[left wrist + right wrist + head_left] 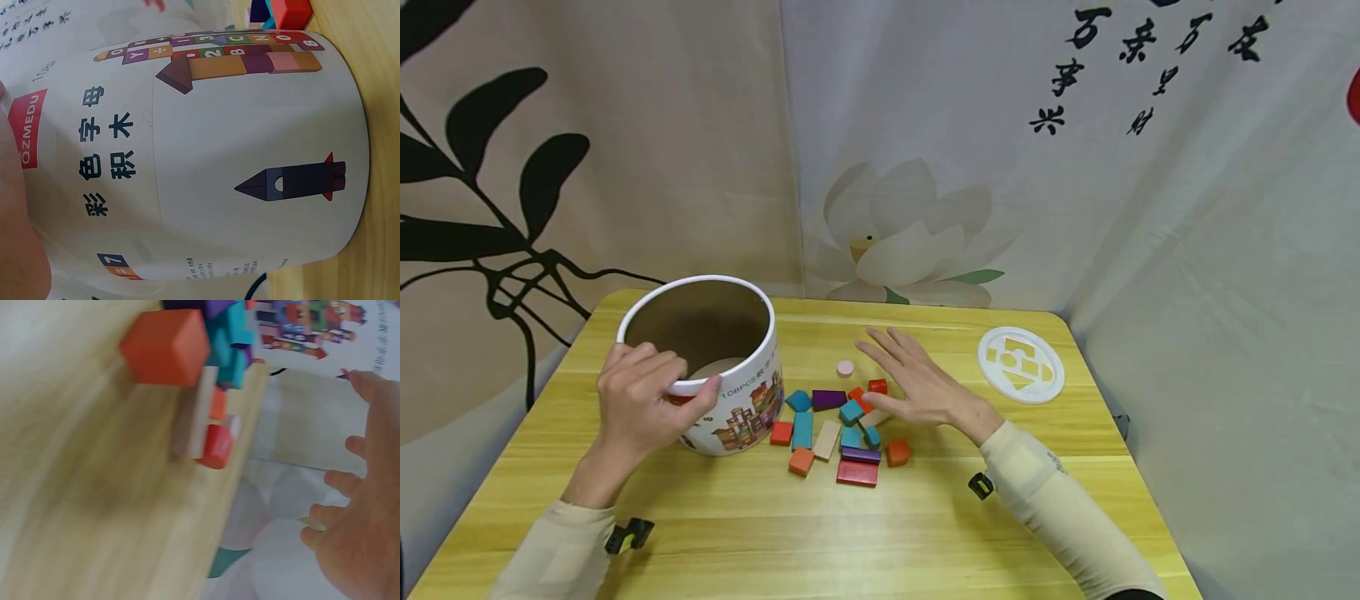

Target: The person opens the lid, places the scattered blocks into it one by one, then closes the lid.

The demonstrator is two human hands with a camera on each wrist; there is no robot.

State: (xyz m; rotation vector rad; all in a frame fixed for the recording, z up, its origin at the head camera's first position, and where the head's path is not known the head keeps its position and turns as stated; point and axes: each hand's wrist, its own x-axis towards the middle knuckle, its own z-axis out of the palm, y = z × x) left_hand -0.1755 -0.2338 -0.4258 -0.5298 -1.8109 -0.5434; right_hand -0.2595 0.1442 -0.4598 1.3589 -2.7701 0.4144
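A white printed bucket (752,408) stands upright at the left of the table. My left hand (640,400) grips its near rim, fingers over the edge and thumb outside. The inside of the bucket that shows holds no blocks. Beside it lies a loose group of coloured blocks, among them a purple block (829,400), a red block (857,473), an orange cube (165,347) and a plain wooden block (827,440). Over the right side of this group my right hand (917,379) is held with its fingers spread, holding nothing.
A white disc with cut-out shapes (1021,365) lies at the back right of the wooden table (737,533). A small pink round block (845,368) sits behind the group. Curtains with a lotus print (917,233) hang behind the table's far edge.
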